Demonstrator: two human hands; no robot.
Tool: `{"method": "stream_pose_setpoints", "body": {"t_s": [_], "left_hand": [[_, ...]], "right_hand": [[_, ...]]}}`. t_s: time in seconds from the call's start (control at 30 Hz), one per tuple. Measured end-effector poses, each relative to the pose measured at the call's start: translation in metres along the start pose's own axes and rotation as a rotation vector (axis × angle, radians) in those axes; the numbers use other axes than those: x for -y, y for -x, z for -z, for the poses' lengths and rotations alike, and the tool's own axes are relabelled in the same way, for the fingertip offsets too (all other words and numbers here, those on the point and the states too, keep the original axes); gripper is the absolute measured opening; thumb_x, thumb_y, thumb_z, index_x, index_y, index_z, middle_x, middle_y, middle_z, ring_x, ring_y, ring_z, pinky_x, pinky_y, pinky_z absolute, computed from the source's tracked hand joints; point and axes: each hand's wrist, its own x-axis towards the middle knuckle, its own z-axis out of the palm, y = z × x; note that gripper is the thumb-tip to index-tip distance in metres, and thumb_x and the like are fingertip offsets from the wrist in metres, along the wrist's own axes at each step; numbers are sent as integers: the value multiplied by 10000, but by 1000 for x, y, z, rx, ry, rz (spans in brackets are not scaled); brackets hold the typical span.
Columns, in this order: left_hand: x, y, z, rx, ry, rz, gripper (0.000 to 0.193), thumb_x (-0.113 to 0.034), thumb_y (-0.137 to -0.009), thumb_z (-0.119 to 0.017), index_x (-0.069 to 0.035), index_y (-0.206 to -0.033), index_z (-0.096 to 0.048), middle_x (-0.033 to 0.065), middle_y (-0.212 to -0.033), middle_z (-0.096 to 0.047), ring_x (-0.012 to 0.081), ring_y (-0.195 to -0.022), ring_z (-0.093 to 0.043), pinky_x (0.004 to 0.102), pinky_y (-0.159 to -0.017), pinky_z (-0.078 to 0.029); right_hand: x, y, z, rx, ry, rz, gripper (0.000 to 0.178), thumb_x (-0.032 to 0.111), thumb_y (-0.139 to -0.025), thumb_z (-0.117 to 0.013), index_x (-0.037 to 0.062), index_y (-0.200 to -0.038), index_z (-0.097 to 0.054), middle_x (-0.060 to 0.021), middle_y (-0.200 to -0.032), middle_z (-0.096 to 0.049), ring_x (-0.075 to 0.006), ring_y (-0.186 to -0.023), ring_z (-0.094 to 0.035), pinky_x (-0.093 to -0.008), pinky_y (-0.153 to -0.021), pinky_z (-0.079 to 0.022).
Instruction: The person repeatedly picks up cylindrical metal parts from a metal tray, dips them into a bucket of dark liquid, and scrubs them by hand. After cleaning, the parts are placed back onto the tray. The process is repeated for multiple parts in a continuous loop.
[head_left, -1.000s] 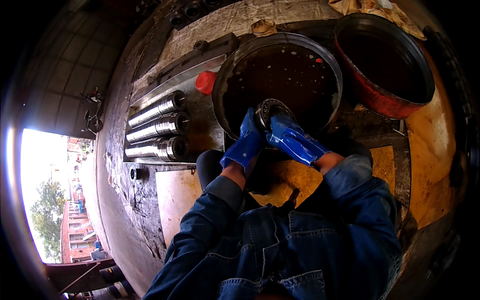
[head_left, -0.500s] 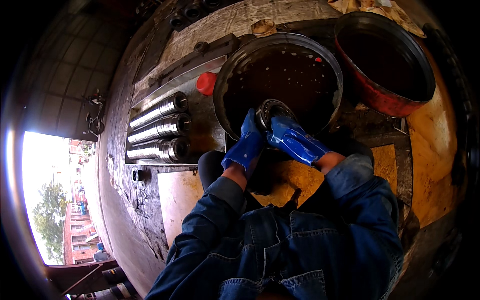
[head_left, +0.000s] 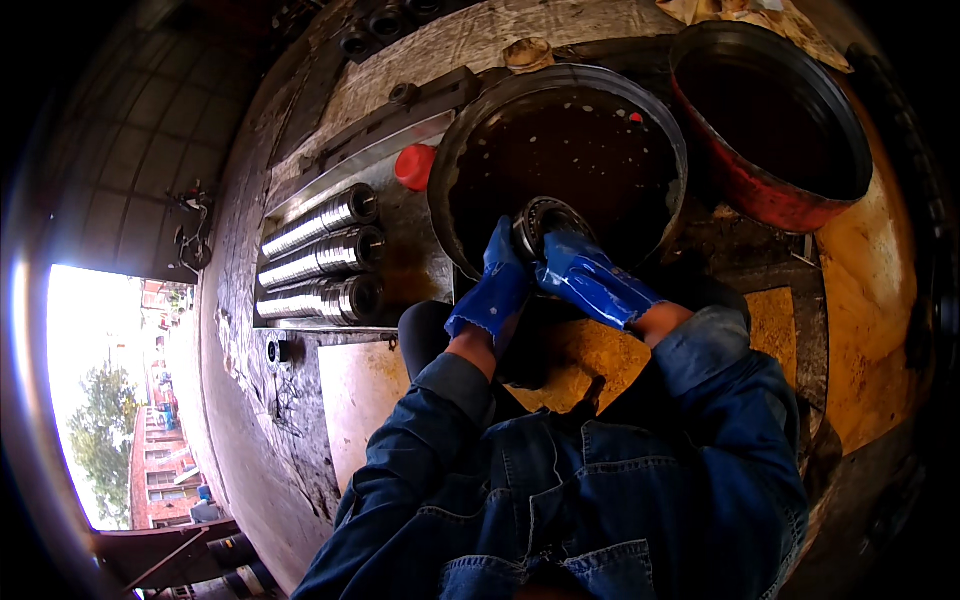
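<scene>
1. Clasping a metal ring (head_left: 527,228) between left hand (head_left: 503,262) and right hand (head_left: 590,277), wearing blue gloves on both.
2. Pressing left hand along the ring's left side and setting right hand over its near right part, leaving right fingertips hard to make out.
3. Holding the ring tilted over the near side of a wide round pan (head_left: 437,190), above or in its dark liquid (head_left: 560,150); being unable to tell which.
4. Keeping the same clasp as a second ago, showing no clear change in the ring's tilt or its place by the pan.
5. Seeing the surroundings slightly farther right in view than a second ago.
6. Having a tray (head_left: 405,260) on the left, with three stacks of shiny rings (head_left: 320,250) lying side by side in it and a round red thing (head_left: 414,167) just beside the pan.
7. Having a red tub (head_left: 735,160) beyond the pan's right side, near a yellow-brown sheet (head_left: 865,330).
</scene>
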Motion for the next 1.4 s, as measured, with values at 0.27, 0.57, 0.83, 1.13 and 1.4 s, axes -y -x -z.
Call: {"method": "stream_pose_setpoints", "body": {"t_s": [0.27,0.57,0.83,1.13,1.4], "left_hand": [[-2,4,-2,1,10,43,410,-446,-1014,-603,-92,-1186,-718,100,-1062,-759,279,-924,-732,464,-887,-598],[1,2,-7,25,15,20,387,-423,-1032,-578,-90,-1175,-714,96,-1044,-760,264,-913,-732,435,-859,-605],[-4,6,3,86,66,63,371,-410,-1032,-566,-92,-1161,-709,101,-1007,-739,256,-886,-719,401,-824,-598],[-30,41,44,547,-96,-1,448,-335,-1113,-463,-32,-1440,-504,168,-1347,-608,242,-1188,-644,379,-1031,-547],[-84,39,92,726,265,-124,562,-268,-1056,-614,-32,-1533,-433,156,-1349,-618,232,-1263,-608,365,-1118,-491]], "right_hand": [[-2,10,4,-26,-55,49,447,360,-917,-681,-19,-1154,-682,-258,-1128,-705,-403,-1046,-691,-492,-918,-549],[-5,4,4,-9,-15,21,456,376,-936,-662,-8,-1181,-668,-256,-1136,-701,-401,-1055,-688,-492,-926,-548],[-40,-10,-24,36,-355,114,398,240,-930,-715,6,-1246,-652,-208,-1169,-704,-309,-1070,-707,-426,-945,-569],[-23,-21,-7,134,-332,-40,273,218,-966,-699,64,-1192,-692,-126,-1095,-721,-216,-995,-714,-362,-900,-576],[77,-26,-4,-123,32,-24,403,357,-1002,-644,12,-1204,-699,-152,-1034,-733,-246,-1016,-694,-383,-910,-540]]}}
